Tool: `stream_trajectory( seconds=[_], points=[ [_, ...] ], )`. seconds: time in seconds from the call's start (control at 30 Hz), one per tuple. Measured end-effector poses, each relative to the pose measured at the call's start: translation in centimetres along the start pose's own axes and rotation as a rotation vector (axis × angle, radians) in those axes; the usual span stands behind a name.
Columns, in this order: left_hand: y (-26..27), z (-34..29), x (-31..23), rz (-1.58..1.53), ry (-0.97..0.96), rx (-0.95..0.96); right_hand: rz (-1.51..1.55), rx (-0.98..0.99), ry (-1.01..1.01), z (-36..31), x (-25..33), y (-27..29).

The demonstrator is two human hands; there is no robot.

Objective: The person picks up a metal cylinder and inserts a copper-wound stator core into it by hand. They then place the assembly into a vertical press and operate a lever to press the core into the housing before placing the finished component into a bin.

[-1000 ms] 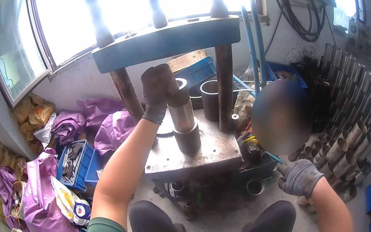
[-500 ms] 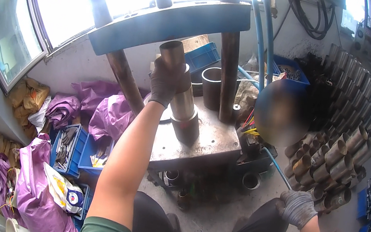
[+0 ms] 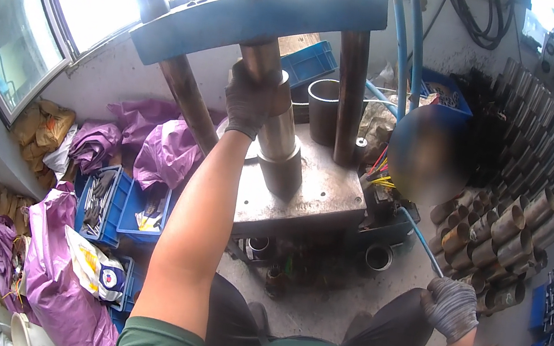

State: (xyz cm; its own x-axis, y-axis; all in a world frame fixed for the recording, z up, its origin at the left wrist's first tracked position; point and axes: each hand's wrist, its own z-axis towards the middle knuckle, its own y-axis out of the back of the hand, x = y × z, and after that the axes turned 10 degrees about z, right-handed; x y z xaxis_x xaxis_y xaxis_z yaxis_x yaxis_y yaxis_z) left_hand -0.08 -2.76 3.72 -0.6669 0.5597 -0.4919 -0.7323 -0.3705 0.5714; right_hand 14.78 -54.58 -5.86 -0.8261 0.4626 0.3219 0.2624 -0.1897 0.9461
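Observation:
In a grey work glove, my left hand (image 3: pixel 251 100) is closed around the upper part of an upright metal stack under the press's blue crossbeam (image 3: pixel 266 13). A brownish steel cylinder (image 3: pixel 262 58) rises from the hand to the beam. Below the hand, a shiny metal cylinder (image 3: pixel 278 135) stands on or in a wider dark steel tube (image 3: pixel 281 176), which rests on the press table (image 3: pixel 326 206). Glove and fingers hide part of the stack. Low on the right, my gloved right hand (image 3: pixel 451 309) is closed on the end of a thin blue lever (image 3: pixel 420 238).
Two steel posts (image 3: pixel 348 97) flank the stack. A wide dark tube (image 3: pixel 321 111) stands behind it. Many metal tubes (image 3: pixel 500 230) are piled at right. Blue crates (image 3: pixel 106 200) and purple sacks (image 3: pixel 69 270) lie at left. A blurred patch (image 3: pixel 432 154) hides things beside the table.
The view has shifted slightly. The brownish cylinder's top rim showed below the beam before; now the cylinder reaches the beam's lower edge. Both hands keep their holds.

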Motion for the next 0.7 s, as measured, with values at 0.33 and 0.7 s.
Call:
stream_trajectory(
  seconds=[0.33, 0.7],
  points=[
    [1.4, -1.0, -1.2, 0.061, -0.159, 0.022, 0.030, -0.063, 0.016, -0.2, -0.2, -0.2],
    [0.3, -0.8, 0.1, -0.093, 0.002, 0.057, 0.030, -0.091, 0.032, 0.0, 0.0, 0.0]
  ],
)
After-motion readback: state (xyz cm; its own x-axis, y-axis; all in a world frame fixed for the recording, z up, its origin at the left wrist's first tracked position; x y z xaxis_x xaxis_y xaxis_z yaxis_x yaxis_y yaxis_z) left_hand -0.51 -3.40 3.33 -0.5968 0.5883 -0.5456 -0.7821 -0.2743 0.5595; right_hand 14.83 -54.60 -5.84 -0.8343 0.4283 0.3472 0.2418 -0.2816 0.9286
